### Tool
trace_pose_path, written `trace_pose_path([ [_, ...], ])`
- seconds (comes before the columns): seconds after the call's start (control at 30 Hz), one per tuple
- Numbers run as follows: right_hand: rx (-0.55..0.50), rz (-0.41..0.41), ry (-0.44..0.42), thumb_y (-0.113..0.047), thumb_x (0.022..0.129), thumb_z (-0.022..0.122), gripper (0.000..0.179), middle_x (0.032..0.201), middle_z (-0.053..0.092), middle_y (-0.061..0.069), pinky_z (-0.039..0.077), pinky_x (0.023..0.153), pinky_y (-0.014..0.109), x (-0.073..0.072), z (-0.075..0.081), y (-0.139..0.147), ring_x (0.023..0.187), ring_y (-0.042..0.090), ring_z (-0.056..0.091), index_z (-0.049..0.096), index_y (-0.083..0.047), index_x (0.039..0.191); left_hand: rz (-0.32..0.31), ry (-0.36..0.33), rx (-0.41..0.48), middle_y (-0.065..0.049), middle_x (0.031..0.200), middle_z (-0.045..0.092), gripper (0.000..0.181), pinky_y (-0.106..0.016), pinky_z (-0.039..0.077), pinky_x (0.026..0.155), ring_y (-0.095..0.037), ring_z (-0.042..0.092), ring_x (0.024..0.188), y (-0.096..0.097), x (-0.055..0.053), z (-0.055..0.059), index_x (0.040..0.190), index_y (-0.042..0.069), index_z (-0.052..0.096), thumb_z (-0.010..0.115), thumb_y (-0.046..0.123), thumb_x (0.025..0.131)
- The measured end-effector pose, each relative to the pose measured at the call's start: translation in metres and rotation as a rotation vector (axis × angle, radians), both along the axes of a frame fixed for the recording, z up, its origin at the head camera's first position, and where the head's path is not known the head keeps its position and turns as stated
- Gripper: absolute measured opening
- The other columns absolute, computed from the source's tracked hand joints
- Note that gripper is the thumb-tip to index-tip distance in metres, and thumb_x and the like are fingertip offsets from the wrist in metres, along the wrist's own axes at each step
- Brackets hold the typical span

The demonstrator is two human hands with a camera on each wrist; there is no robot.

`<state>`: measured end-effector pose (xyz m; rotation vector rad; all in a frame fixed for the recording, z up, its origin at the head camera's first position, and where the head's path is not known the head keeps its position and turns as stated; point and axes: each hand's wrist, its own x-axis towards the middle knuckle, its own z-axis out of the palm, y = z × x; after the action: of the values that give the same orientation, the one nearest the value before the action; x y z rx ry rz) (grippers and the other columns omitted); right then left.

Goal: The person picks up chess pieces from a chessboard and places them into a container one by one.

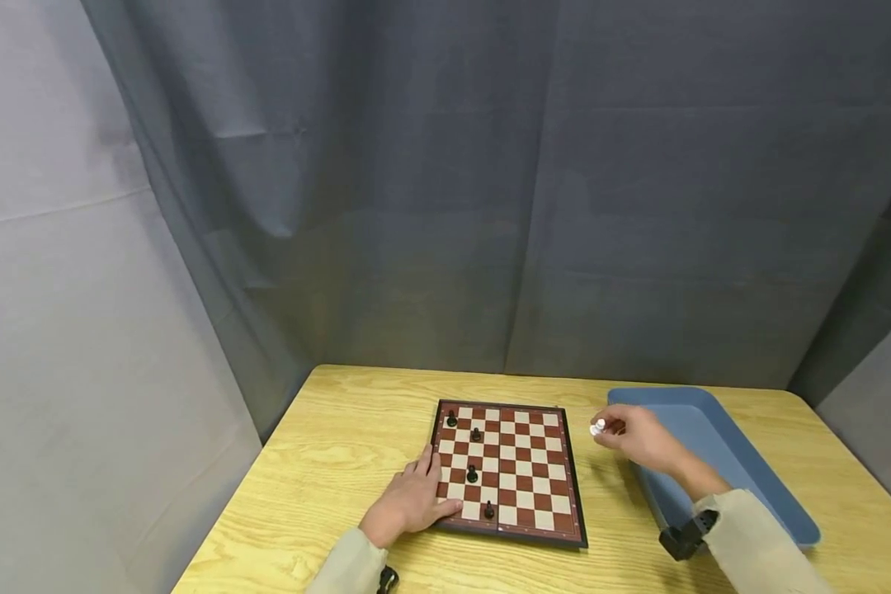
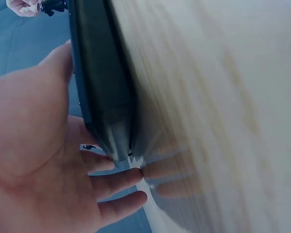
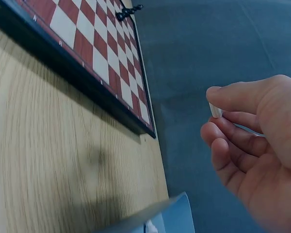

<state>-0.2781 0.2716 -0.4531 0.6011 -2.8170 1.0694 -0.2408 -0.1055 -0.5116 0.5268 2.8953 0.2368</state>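
Note:
A red-and-white chessboard with a dark rim lies on the table, with several black chess pieces standing on its left half. My left hand rests against the board's left edge near the front corner, its fingers extended and thumb over the rim; the left wrist view shows the palm beside the board's side. To the right of the board, my right hand pinches a white chess piece above the table. In the right wrist view, thumb and fingertips cover most of that piece.
A blue tray stands at the right of the table, under my right forearm. Something white shows inside it in the right wrist view. Wooden tabletop extends left of the board. Grey curtains hang behind the table.

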Motion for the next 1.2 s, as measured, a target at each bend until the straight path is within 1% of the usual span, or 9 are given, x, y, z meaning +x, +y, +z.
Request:
trace_pose_path([
  [0.2,-0.006,-0.019,-0.024,-0.009,0.089,0.066,0.017,0.086,0.062,0.002,0.048,0.056,0.028,0.003,-0.003,0.021,0.076,0.017,0.057,0.067,-0.001,0.103,-0.007,0.005,-0.037,-0.018,0.155,0.014,0.089,-0.051,0.036,0.100,-0.036,0.031,0.134,0.002,0.001,0.002,0.149,0.002,0.026,0.041,0.067,0.090],
  [0.33,-0.008,-0.044,-0.048,-0.011,0.089,0.067,0.017,0.087,0.062,0.003,0.048,0.055,0.029,0.005,-0.006,0.035,0.077,0.019,0.058,0.066,-0.002,0.104,-0.011,-0.003,-0.064,-0.018,0.155,0.013,0.089,-0.051,0.036,0.101,-0.036,0.032,0.134,0.003,0.001,0.000,0.150,0.003,0.025,0.039,0.067,0.090],
  [0.53,0.007,-0.071,-0.039,-0.015,0.089,0.068,0.018,0.089,0.064,0.003,0.048,0.056,0.030,0.007,-0.006,0.057,0.077,0.018,0.059,0.067,-0.003,0.103,-0.017,-0.004,-0.091,-0.017,0.156,0.012,0.090,-0.050,0.036,0.101,-0.035,0.032,0.134,0.004,-0.001,-0.002,0.150,0.004,0.024,0.036,0.069,0.089],
  [0.67,0.033,-0.082,-0.035,-0.017,0.088,0.069,0.020,0.090,0.065,0.002,0.049,0.059,0.029,0.004,-0.008,0.068,0.079,0.016,0.059,0.068,-0.003,0.103,-0.017,-0.009,-0.085,-0.017,0.156,0.012,0.091,-0.050,0.037,0.100,-0.036,0.031,0.134,0.003,-0.002,0.000,0.150,0.003,0.024,0.037,0.069,0.089],
  [0.93,0.069,-0.124,-0.074,-0.021,0.087,0.070,0.023,0.091,0.062,0.003,0.048,0.061,0.032,0.001,-0.018,0.088,0.080,0.017,0.058,0.068,-0.003,0.101,-0.008,-0.041,-0.047,-0.019,0.155,0.014,0.090,-0.052,0.038,0.098,-0.037,0.031,0.134,0.003,0.000,0.009,0.149,0.001,0.026,0.044,0.066,0.088],
  [1.2,0.134,-0.170,-0.050,-0.012,0.085,0.071,0.017,0.086,0.063,0.003,0.048,0.060,0.030,0.001,-0.029,0.108,0.077,0.016,0.057,0.069,0.001,0.095,-0.009,-0.035,-0.033,-0.020,0.154,0.016,0.090,-0.052,0.039,0.098,-0.038,0.032,0.133,0.005,-0.001,0.009,0.148,0.000,0.027,0.047,0.064,0.089],
])
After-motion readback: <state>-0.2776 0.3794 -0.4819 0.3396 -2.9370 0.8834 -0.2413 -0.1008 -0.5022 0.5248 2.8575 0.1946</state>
